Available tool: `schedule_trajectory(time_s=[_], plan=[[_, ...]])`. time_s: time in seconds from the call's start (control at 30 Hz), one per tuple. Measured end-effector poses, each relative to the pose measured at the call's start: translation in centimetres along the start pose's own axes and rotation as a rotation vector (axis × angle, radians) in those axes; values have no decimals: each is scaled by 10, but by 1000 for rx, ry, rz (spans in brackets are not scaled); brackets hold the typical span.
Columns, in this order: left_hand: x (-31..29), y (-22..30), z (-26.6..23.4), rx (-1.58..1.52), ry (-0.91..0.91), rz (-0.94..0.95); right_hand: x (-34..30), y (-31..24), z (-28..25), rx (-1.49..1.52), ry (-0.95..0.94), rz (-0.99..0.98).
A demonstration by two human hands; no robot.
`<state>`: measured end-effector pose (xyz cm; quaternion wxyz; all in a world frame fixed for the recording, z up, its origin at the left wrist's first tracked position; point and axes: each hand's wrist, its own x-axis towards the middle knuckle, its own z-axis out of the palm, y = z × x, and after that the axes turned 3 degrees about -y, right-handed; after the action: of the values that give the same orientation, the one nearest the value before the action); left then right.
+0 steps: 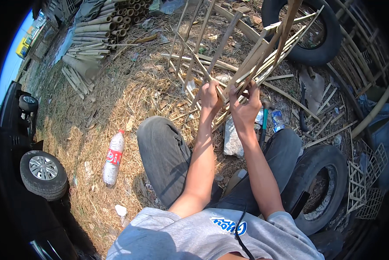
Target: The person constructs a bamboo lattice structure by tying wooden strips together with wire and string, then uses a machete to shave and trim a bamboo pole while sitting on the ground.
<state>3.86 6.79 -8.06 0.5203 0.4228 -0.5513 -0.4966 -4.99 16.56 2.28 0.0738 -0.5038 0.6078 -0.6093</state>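
Bamboo strips [251, 60] btwn fingers, L hand [210, 96] & R hand [245, 109]

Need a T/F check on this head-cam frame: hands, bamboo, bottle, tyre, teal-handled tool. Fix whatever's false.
1. The left hand and right hand both hold bamboo strips. True.
2. The red-capped bottle is on the person's right. False: the bottle is to the left of the person's legs.
3. A loose tyre lies beside the right leg. True.
4. The teal-handled tool is in the left hand. False: the tool is on the ground, just right of the right forearm.
5. Bamboo poles are piled at the picture's upper left. True.
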Motion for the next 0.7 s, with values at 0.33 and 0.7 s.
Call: schedule_trajectory(time_s=[0.33,0.7], plan=[[7,-5,-2,85,177,208,11,-4,-11,204,-120,90],[-1,-53,-2,40,163,416,17,12,-30,343,-211,58]])
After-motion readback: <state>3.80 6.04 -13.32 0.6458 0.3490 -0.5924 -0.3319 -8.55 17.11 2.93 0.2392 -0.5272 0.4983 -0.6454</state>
